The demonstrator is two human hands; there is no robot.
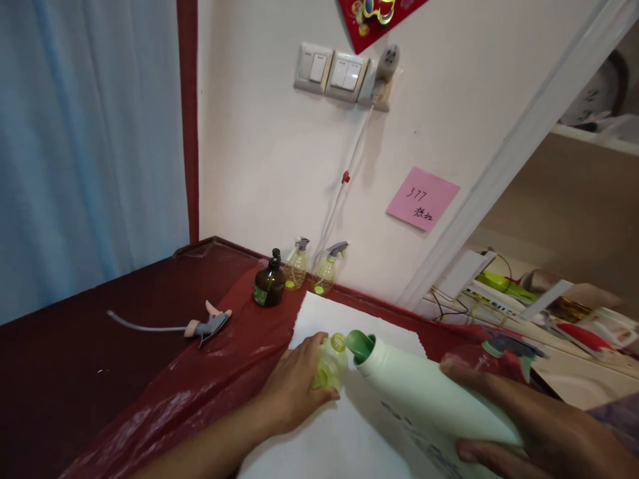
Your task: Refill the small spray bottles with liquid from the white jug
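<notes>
My left hand [299,382] is wrapped round a clear yellowish spray bottle [333,364] without its top, its round mouth facing up. In my right hand [539,419] is a large pale green bottle [424,386], tilted so that its darker green spout points left. That spout sits just beside the small bottle's mouth; whether they touch, or any liquid runs, I cannot make out. A white sheet [384,439] lies beneath both bottles. Off to the left, a grey and peach spray head [210,326] rests on its side with its long tube stretched out.
Against the wall stand a dark pump bottle [269,283] and two yellowish spray bottles [324,271]. Red plastic sheeting [184,392] covers part of the dark table. Beyond my right hand is another spray bottle [504,349]. Cluttered shelves [529,293] fill the right side.
</notes>
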